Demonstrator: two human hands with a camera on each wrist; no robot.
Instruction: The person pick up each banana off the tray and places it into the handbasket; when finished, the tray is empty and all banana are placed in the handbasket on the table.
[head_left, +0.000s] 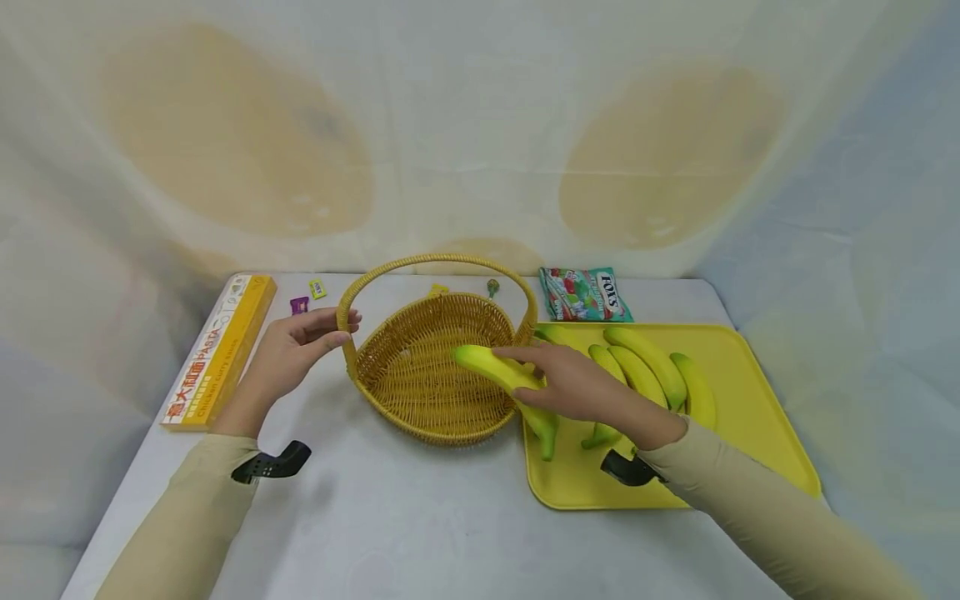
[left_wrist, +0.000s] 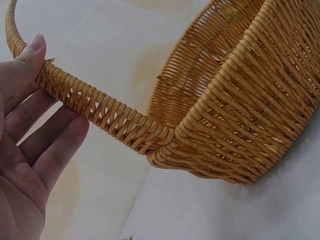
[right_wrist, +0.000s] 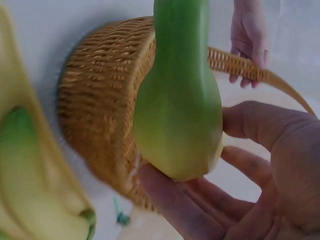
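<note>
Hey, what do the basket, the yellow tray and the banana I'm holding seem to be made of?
Basket: wicker or a plastic imitation, slightly glossy, judging by its tightly woven strands.
Tray: probably plastic, smooth, judging by its even yellow colour and rounded corners.
Banana: smooth with a soft sheen; its even skin could be real peel or moulded plastic, I can't tell which.

Held banana cut off by right wrist view's top edge; yellow item behind basket partly hidden.
</note>
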